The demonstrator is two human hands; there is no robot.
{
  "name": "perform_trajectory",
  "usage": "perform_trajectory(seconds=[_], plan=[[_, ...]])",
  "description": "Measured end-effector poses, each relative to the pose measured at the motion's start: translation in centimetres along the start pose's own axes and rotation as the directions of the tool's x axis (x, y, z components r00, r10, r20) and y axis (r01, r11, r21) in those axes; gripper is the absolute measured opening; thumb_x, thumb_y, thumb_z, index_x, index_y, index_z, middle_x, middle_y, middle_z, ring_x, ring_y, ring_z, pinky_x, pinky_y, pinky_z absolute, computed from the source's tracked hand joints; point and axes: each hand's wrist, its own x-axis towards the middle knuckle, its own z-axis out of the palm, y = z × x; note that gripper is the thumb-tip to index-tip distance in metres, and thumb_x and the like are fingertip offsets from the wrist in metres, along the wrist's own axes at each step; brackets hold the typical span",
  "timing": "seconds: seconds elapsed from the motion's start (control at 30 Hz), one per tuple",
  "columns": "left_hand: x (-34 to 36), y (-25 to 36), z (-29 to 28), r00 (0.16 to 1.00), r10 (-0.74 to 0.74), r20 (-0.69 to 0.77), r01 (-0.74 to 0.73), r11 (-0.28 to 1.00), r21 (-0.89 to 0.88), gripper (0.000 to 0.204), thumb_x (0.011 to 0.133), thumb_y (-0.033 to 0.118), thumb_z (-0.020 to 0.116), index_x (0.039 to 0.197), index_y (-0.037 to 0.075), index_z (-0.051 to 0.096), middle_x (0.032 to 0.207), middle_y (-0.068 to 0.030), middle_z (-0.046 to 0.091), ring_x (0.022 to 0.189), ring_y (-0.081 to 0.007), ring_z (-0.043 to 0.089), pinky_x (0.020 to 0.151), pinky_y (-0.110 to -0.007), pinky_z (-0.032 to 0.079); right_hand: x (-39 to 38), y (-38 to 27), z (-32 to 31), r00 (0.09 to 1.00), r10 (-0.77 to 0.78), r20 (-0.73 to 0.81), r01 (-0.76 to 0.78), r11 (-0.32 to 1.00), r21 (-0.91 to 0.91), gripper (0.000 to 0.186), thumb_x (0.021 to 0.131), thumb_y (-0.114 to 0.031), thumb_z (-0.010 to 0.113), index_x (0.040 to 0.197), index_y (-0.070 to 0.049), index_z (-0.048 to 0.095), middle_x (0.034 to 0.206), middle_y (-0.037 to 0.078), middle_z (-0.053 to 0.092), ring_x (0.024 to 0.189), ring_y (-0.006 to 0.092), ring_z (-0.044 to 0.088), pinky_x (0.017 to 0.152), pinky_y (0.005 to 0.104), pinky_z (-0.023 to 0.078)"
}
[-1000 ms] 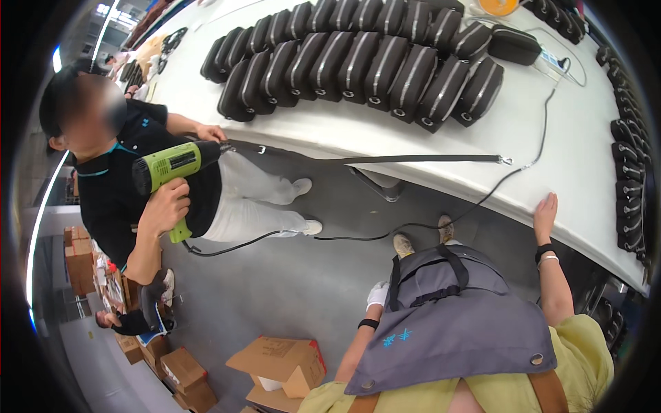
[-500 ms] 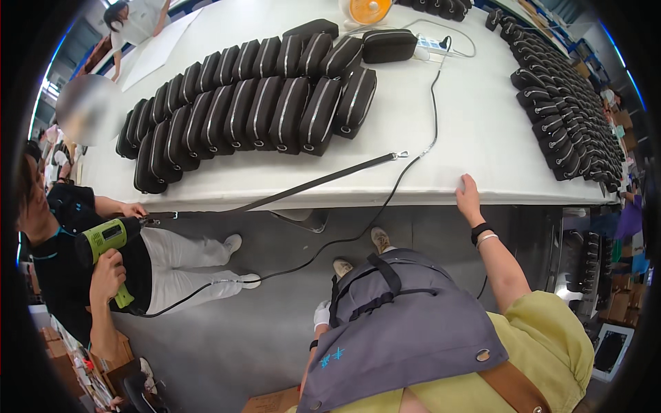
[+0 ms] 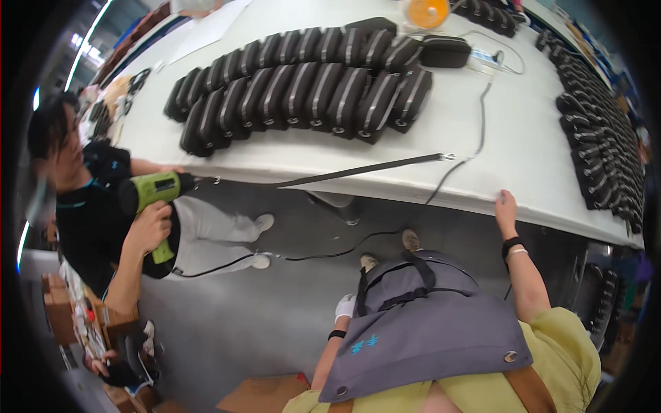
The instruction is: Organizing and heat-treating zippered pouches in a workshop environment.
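My right hand rests open on the front edge of the white table. My left hand, in a white glove, hangs low beside the grey bag worn on my front; its fingers are partly hidden. A black strap with a metal clip lies over the table edge. A co-worker at the left holds a green heat gun near the strap's far end. Its cord runs across in front of me and up over the table.
Rows of black zipped pouches lie on the table, with more along the right. An orange-and-white reel and power strip sit behind. Cardboard boxes are on the floor. Other people work at the left.
The view swung toward the table and partly back, shifting everything in frame. My right hand stays on the table edge; the co-worker still holds the heat gun.
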Motion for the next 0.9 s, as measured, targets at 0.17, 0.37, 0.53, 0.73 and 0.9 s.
perform_trajectory(seconds=[0.17,0.37,0.53,0.73,0.9], plan=[[-3.0,1.1,-1.1,0.996,-0.085,0.011,0.085,0.993,-0.085,0.051,0.089,0.041,0.047,0.122,0.006,0.062,0.126,-0.0195,0.06,0.121,-0.0349,0.055,0.102,-0.04,0.043,1.7,-7.4,0.9,0.996,-0.073,-0.052,0.086,0.946,0.311,0.032,0.089,-0.012,0.06,0.12,-0.002,0.061,0.115,0.018,0.064,0.108,0.0315,0.061,0.096,0.0392,0.046],[-4.7,2.1,-2.2,0.994,-0.1,-0.032,0.095,0.986,-0.134,0.05,0.089,0.038,0.048,0.124,0.005,0.061,0.127,-0.0197,0.06,0.122,-0.0346,0.054,0.102,-0.039,0.042,5.3,-19.7,2.7,0.831,-0.551,0.069,0.507,0.803,0.313,0.041,0.083,-0.007,0.067,0.123,-0.008,0.061,0.123,0.018,0.06,0.114,0.0333,0.056,0.098,0.0395,0.045],[-5.8,1.6,-1.6,0.989,-0.129,-0.066,0.114,0.974,-0.194,0.05,0.09,0.038,0.048,0.124,0.005,0.061,0.128,-0.0195,0.059,0.122,-0.0341,0.054,0.102,-0.038,0.042,7.7,-23.4,4.7,0.729,-0.548,0.41,0.509,0.835,0.209,0.04,0.07,-0.007,0.075,0.108,-0.007,0.061,0.113,0.019,0.057,0.109,0.0369,0.053,0.096,0.0413,0.045],[-6.4,0.5,-0.9,0.988,-0.157,0.008,0.157,0.979,-0.129,0.051,0.09,0.04,0.046,0.125,0.006,0.061,0.129,-0.0184,0.059,0.123,-0.0345,0.053,0.103,-0.039,0.041,10.1,-23.3,4.5,0.655,-0.554,0.515,0.535,0.82,0.202,0.024,0.07,-0.008,0.075,0.09,-0.004,0.06,0.086,0.013,0.063,0.085,0.0314,0.059,0.077,0.0381,0.049],[-5.8,-0.1,-0.6,0.982,-0.189,0.022,0.19,0.973,-0.134,0.05,0.089,0.038,0.048,0.125,0.006,0.061,0.13,-0.0183,0.058,0.123,-0.034,0.053,0.103,-0.039,0.041,10.0,-23.4,-0.2,0.525,-0.495,0.692,0.311,0.869,0.386,0.02,0.079,-0.009,0.071,0.096,-0.001,0.064,0.07,0.004,0.063,0.064,0.0115,0.057,0.061,0.0288,0.047]])
